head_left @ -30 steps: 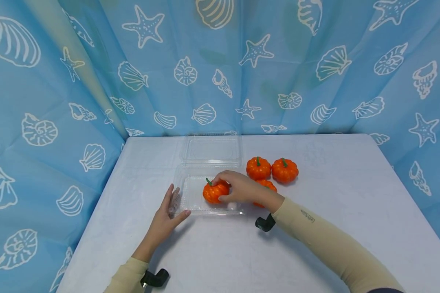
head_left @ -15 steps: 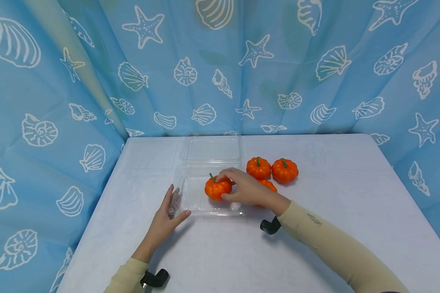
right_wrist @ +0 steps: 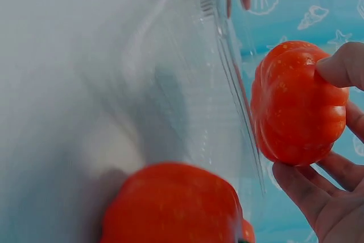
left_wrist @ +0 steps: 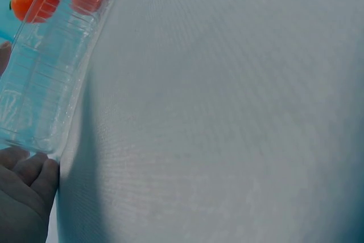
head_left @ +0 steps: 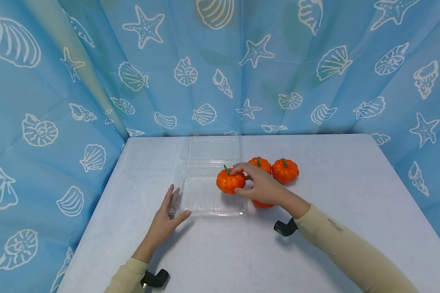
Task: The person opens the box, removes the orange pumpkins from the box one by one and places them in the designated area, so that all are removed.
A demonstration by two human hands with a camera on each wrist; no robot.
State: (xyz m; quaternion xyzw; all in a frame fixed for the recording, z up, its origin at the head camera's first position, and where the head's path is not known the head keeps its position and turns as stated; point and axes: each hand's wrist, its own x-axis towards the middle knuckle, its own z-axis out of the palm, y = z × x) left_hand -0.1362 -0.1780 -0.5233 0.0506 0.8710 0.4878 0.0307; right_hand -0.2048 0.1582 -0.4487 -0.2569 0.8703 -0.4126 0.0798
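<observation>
My right hand (head_left: pixel 258 186) grips a small orange pumpkin (head_left: pixel 229 182) with a green stem between thumb and fingers. It is held above the right part of a clear plastic clamshell box (head_left: pixel 198 195), whose lid lies open behind it. In the right wrist view the held pumpkin (right_wrist: pixel 298 103) hangs beside the box's rim. My left hand (head_left: pixel 163 219) rests at the box's left front corner, fingers along the left side and thumb at the front edge. Seen from the left wrist, fingers (left_wrist: pixel 42 177) touch the box's end wall.
Right of the box sit more orange pumpkins: one at the back (head_left: pixel 261 163), one at the far right (head_left: pixel 285 171), and one (head_left: pixel 262 203) partly hidden under my right hand. A white cloth covers the table (head_left: pixel 333 195). A blue shell-patterned curtain (head_left: pixel 278 81) hangs behind.
My right hand has lifted the pumpkin from low inside the box and carried it up and to the right. The left hand and the box have stayed put.
</observation>
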